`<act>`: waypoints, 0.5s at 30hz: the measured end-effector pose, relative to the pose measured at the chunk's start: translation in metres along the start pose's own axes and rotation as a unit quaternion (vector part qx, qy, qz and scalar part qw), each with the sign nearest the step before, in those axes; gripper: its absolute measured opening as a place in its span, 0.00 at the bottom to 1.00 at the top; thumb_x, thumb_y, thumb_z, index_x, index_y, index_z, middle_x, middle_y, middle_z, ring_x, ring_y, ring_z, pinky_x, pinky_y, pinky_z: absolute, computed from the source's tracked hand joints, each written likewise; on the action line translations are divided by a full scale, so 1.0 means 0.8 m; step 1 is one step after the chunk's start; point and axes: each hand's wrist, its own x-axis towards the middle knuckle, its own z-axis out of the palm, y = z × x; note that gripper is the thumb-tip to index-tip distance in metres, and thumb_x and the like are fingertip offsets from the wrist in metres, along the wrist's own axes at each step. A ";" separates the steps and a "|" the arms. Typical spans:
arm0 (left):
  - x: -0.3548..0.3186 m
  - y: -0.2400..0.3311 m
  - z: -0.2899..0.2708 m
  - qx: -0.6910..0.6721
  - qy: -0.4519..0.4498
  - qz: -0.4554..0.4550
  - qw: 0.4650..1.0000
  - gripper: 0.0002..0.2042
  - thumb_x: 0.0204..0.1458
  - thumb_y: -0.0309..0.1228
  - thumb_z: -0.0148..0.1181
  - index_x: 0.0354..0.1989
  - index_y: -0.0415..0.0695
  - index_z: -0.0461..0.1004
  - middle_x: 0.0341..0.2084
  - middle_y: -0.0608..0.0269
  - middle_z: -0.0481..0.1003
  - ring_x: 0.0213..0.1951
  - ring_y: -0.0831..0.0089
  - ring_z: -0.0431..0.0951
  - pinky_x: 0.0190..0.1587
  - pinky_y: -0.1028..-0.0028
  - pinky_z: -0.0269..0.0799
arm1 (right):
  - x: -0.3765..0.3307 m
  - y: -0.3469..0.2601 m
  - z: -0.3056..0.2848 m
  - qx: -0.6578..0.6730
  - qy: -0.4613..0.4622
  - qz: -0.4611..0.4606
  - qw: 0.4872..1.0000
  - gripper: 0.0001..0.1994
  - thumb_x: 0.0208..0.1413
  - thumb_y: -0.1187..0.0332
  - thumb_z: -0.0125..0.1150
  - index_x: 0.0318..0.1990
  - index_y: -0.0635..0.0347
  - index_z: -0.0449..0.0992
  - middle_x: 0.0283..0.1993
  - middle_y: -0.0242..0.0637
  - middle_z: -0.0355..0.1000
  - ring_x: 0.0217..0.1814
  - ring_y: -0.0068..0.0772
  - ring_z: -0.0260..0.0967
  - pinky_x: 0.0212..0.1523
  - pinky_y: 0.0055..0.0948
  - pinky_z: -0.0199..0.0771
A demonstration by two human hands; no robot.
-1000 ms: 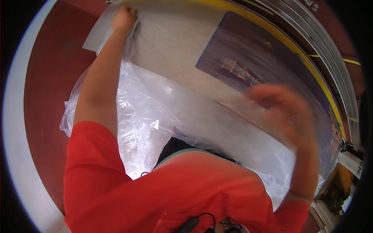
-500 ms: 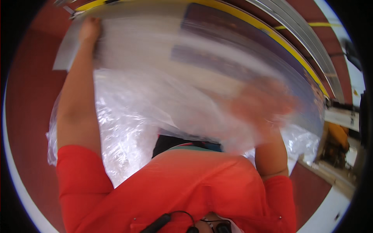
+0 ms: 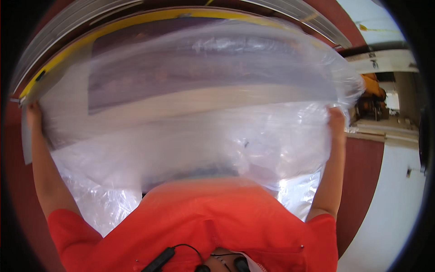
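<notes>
Yellow curved edging strip (image 3: pixel 154 16) arcs overhead; wrinkled transparent plastic film (image 3: pixel 272 136) fills the centre, veiling a dark purple rectangular panel (image 3: pixel 118 59). The right hand (image 3: pixel 335 117), now farther right than before, clamps film; the left hand's (image 3: pixel 34 115) finger grip, far left, is unclear.

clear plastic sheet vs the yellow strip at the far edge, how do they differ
The clear plastic sheet is see-through and glossy, while the yellow strip is opaque. The sheet is broad, spreading between the left hand and right hand; the strip is a narrow band along the far side. The sheet is wrinkled; the strip looks smooth. Both stretch across much of the view.
</notes>
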 end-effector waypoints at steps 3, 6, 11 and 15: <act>-0.011 0.001 0.007 0.002 0.004 0.007 1.000 0.18 0.47 0.43 0.44 0.35 0.39 0.67 0.32 0.47 0.70 0.36 0.52 0.69 0.38 0.64 0.63 | -0.029 0.026 0.014 0.034 -0.114 0.187 0.975 0.11 0.42 0.60 0.56 0.22 0.58 0.69 0.12 0.28 0.59 0.12 0.19 0.54 0.14 0.21 0.53; -0.010 0.009 0.006 0.008 0.012 0.024 1.000 0.17 0.47 0.42 0.45 0.33 0.38 0.67 0.30 0.47 0.70 0.35 0.52 0.69 0.36 0.64 0.63 | -0.047 0.056 0.003 -0.167 -0.261 0.076 0.948 0.11 0.40 0.63 0.58 0.16 0.56 0.65 0.11 0.29 0.60 0.11 0.22 0.56 0.12 0.22 0.54; 0.000 -0.033 0.008 0.008 0.033 0.051 0.998 0.16 0.47 0.41 0.46 0.30 0.37 0.67 0.27 0.47 0.70 0.32 0.52 0.69 0.34 0.63 0.63 | -0.006 -0.086 0.047 -0.392 -0.203 -0.126 0.888 0.15 0.39 0.53 0.55 0.26 0.56 0.71 0.23 0.40 0.68 0.30 0.42 0.66 0.29 0.37 0.66; 0.000 -0.029 0.010 0.010 0.040 0.071 0.997 0.16 0.47 0.41 0.46 0.29 0.37 0.67 0.26 0.48 0.69 0.30 0.56 0.70 0.33 0.66 0.63 | 0.079 -0.122 0.128 -0.213 0.102 -0.337 0.911 0.25 0.46 0.49 0.46 0.47 0.57 0.64 0.50 0.43 0.60 0.56 0.41 0.51 0.53 0.39 0.49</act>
